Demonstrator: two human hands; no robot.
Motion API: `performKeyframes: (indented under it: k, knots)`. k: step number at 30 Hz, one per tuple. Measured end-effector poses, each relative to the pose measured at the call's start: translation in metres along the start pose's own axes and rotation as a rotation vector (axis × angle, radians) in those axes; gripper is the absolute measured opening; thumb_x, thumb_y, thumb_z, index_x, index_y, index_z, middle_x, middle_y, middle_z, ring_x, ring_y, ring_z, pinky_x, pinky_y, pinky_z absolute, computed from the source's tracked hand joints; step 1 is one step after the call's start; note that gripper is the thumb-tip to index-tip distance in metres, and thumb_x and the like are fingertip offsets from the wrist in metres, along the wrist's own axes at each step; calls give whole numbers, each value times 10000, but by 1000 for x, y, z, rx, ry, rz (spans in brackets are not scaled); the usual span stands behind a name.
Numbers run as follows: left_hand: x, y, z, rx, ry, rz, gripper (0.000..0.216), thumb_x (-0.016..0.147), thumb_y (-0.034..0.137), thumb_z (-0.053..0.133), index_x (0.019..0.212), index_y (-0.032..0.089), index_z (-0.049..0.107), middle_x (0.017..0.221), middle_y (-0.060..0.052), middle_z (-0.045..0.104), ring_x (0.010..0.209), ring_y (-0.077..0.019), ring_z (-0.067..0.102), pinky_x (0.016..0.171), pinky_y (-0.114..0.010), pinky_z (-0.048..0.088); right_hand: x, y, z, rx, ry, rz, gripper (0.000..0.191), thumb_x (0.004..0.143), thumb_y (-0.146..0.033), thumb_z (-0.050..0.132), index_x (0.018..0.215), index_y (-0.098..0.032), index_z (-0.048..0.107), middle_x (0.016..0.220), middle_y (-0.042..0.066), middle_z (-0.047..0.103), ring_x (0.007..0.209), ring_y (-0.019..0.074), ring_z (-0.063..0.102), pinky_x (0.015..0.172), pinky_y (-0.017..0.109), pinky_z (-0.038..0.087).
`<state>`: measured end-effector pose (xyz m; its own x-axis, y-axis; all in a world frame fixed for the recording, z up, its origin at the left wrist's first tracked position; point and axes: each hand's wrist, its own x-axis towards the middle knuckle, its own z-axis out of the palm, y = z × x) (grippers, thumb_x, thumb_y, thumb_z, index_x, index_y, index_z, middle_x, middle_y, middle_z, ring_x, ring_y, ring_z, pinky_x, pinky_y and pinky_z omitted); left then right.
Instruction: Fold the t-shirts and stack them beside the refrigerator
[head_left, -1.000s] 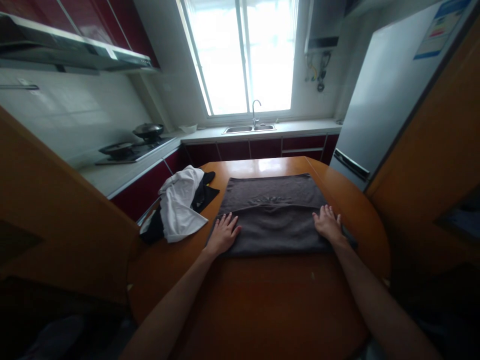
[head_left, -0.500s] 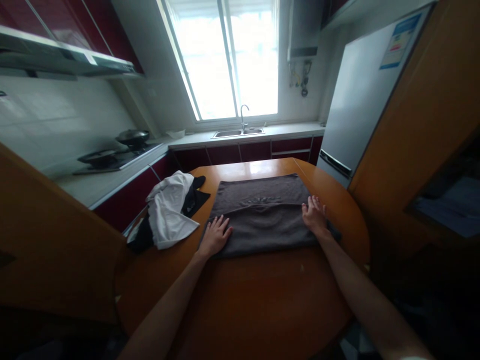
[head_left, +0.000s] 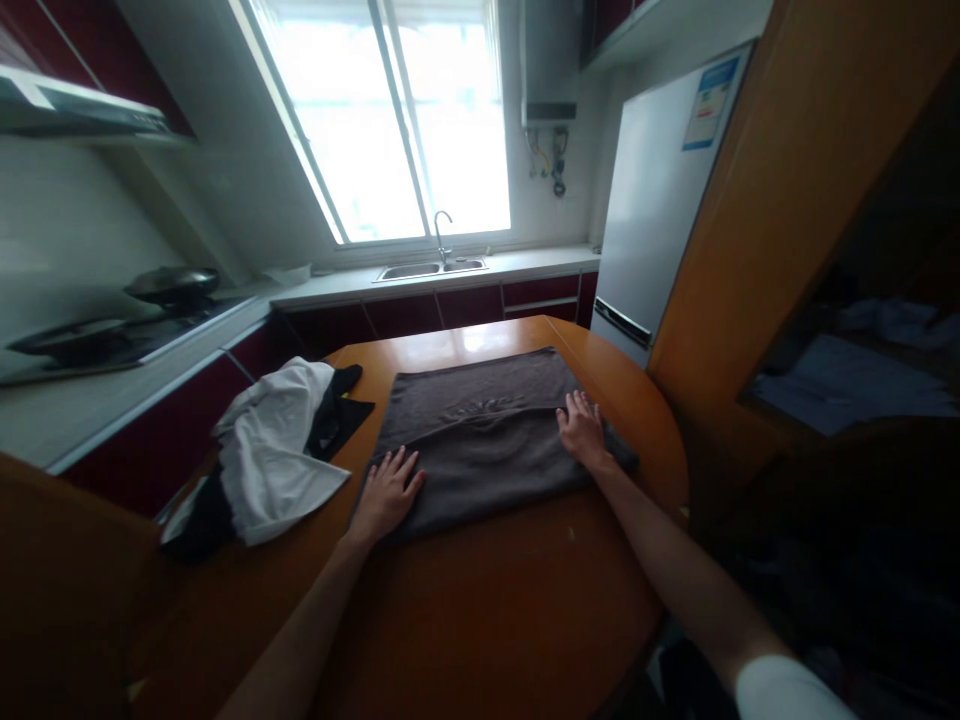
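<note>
A dark grey folded cloth (head_left: 480,455), perhaps a garment or towel, lies flat on the wooden table (head_left: 480,620). A fold edge runs across its middle, with small wrinkles just above it. My left hand (head_left: 386,492) rests flat on the cloth's near left part, fingers spread. On its right side lies my right hand (head_left: 581,428), palm down with the fingers apart. Neither hand grips anything. A bit of dark fabric sticks out to the right, beneath my right wrist.
Left on the table is a heap of white cloth (head_left: 274,440) with black fabric (head_left: 337,425). Beyond stand a sink (head_left: 431,269), a stove with pans (head_left: 172,285) and a fridge (head_left: 660,190). A shelf with pale papers or cloth (head_left: 855,385) is at right.
The view has turned to the right, so everything appears shifted left. Both hands stay in about the same places on the grey cloth, still flat.
</note>
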<state>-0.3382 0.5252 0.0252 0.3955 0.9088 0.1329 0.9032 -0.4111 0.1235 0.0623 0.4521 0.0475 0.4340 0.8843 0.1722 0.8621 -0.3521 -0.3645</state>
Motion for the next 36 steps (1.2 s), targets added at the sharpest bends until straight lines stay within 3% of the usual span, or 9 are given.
performKeyframes:
  k: [4, 9, 14, 19, 22, 25, 28, 31, 36]
  knots:
    - [4, -4, 2, -39, 8, -18, 576, 989, 485, 384, 1473, 207, 524, 1604, -114, 378, 1503, -337, 299, 1204, -574, 225, -4, -5, 6, 1, -84, 66, 602, 1033, -344, 262, 1540, -40, 368, 1646, 182, 272, 1538, 268, 193, 1236, 476, 106]
    - [7, -10, -5, -211, 53, -69, 550, 987, 416, 360, 1431, 155, 554, 1557, -131, 452, 1477, -295, 367, 1204, -530, 275, 0, -1, -13, 42, -11, 77, 606, 1038, -353, 212, 1563, -75, 333, 1665, 158, 233, 1545, 259, 172, 1234, 474, 143]
    - [-1, -3, -9, -174, 64, -52, 525, 984, 411, 408, 1415, 159, 570, 1543, -149, 469, 1465, -299, 387, 1201, -518, 288, -6, 33, -30, -101, -127, -42, 629, 1038, -381, 211, 1564, -56, 324, 1667, 183, 202, 1552, 301, 135, 1218, 580, 130]
    - [-8, 15, -10, -168, 71, -73, 469, 972, 370, 473, 1386, 180, 585, 1568, -152, 435, 1482, -320, 351, 1209, -563, 244, -23, 74, -11, -164, -113, -95, 682, 1037, -467, 208, 1579, -60, 284, 1669, 162, 207, 1551, 270, 157, 1234, 541, 126]
    - [-7, 15, -23, -300, 111, -73, 448, 954, 343, 489, 1349, 166, 603, 1509, -159, 509, 1442, -313, 417, 1194, -553, 296, -28, 82, -9, -93, -38, -109, 691, 1031, -488, 197, 1583, -80, 282, 1664, 158, 230, 1546, 268, 181, 1228, 565, 145]
    - [-12, 3, -49, -374, 118, -7, 452, 942, 339, 500, 1351, 172, 597, 1402, -133, 605, 1304, -253, 569, 1099, -427, 460, -30, 89, -23, -17, 25, -209, 642, 1009, -450, 259, 1526, -102, 411, 1641, 147, 305, 1539, 265, 209, 1234, 557, 155]
    - [-33, -14, -79, -433, -8, 183, 405, 893, 388, 592, 1248, 209, 666, 1206, -92, 685, 1085, -225, 674, 947, -358, 555, -35, 107, -40, 72, -28, -363, 561, 950, -432, 375, 1383, -153, 599, 1569, 124, 443, 1491, 260, 331, 1228, 474, 250]
    - [-68, -27, -97, -363, -140, 302, 347, 851, 387, 675, 1170, 256, 715, 1170, -79, 672, 1057, -236, 671, 967, -366, 545, -46, 134, -50, 140, -121, -488, 524, 904, -451, 450, 1304, -196, 672, 1474, 122, 554, 1371, 270, 497, 1182, 429, 357]
    - [-116, -33, -90, -265, -40, 288, 361, 907, 278, 614, 1265, 272, 657, 1299, -70, 619, 1195, -230, 614, 1081, -376, 490, -62, 166, -50, 120, -156, -574, 491, 833, -453, 544, 1233, -237, 727, 1412, 143, 598, 1291, 308, 563, 1140, 453, 417]
